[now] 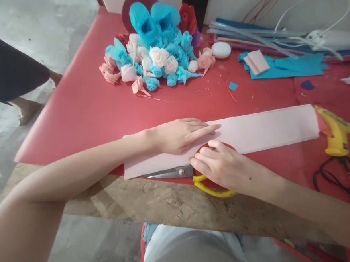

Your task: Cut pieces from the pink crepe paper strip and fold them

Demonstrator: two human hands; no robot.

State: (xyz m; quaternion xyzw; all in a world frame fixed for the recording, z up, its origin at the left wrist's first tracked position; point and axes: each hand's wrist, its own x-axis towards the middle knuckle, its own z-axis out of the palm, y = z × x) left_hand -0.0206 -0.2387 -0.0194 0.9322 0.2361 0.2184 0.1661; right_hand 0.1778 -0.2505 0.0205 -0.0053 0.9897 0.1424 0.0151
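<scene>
A long strip of pale pink crepe paper (267, 129) lies slantwise along the front of the red-covered table. My left hand (185, 135) rests flat on it, palm down, with its fingers stretched out to the right. Closed over the handles of a pair of scissors (181, 172), my right hand (221, 163) has its fingers curled at the strip's lower edge. The scissors have yellow and red handle loops. Their dark blades point left along the table's front edge, partly covered by the paper. The hand hides how its fingers sit in the loops.
Blue, white and pink paper flowers (159, 57) are heaped at the back. Behind the strip's right end are folded blue paper (296, 66) and a power strip (330, 38). A yellow glue gun (337, 133) with a black cord lies right. Another person's feet (29, 111) show left.
</scene>
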